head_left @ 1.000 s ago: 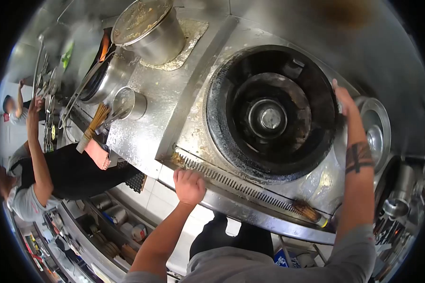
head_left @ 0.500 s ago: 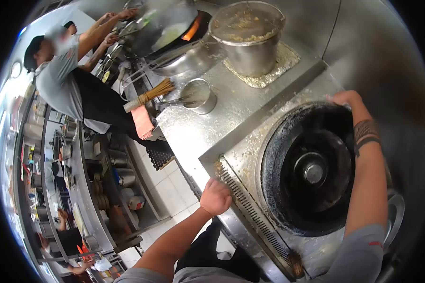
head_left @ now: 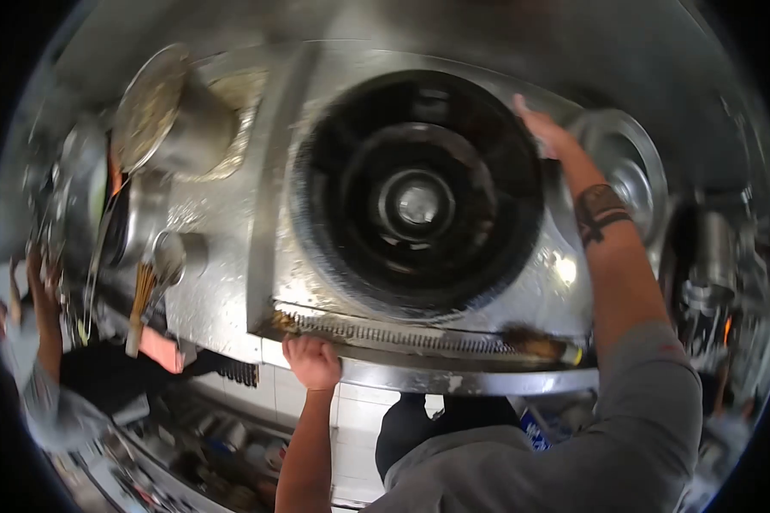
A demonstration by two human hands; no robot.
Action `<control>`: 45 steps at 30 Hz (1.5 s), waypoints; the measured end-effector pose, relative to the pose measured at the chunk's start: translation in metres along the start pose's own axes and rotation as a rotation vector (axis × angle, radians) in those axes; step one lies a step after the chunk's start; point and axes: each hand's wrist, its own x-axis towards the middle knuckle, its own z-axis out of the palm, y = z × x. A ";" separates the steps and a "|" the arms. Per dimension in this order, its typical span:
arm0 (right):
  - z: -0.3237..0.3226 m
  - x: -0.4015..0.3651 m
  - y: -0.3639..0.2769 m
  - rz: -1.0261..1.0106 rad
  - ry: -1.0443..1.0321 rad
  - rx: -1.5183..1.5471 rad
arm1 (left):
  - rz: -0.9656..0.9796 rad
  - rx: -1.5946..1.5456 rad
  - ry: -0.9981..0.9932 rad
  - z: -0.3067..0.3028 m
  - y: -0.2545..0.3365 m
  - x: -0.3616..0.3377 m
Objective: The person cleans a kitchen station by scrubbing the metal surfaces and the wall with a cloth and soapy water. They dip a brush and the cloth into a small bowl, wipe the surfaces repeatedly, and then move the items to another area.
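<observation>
A large round black wok burner [head_left: 351,282] with a bright metal centre is set in the steel stove top in front of me. My right hand [head_left: 543,130] is by its far right rim, fingers stretched out and slightly blurred. On the front edge of the stove, left of the burner, my left hand [head_left: 313,361] is closed, fingers curled over the steel lip [head_left: 479,382]. Just behind that lip runs a narrow slotted drain strip [head_left: 385,333]. A dark brush [head_left: 535,344] with a yellow tip lies at the strip's right end.
A steel pot [head_left: 188,124] stands on foil at the left. Nearer are a metal cup [head_left: 188,256] and a bamboo whisk [head_left: 140,299]. A round metal lid [head_left: 637,162] leans behind my right arm. Another person's arm [head_left: 47,316] is at the far left.
My view has swung to the right, so the burner now sits in the middle. My right hand's fingers are more stretched out at the rim; my left hand stays at the front edge.
</observation>
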 end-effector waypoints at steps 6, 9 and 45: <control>0.018 -0.082 0.087 0.052 0.102 0.198 | 0.089 0.144 0.028 0.006 0.001 -0.006; 0.034 -0.101 0.139 -0.145 0.143 0.281 | 0.091 0.162 0.022 0.009 0.000 -0.010; 0.302 -0.276 0.102 -2.005 0.168 -1.571 | -0.122 -0.064 0.039 -0.011 -0.019 -0.017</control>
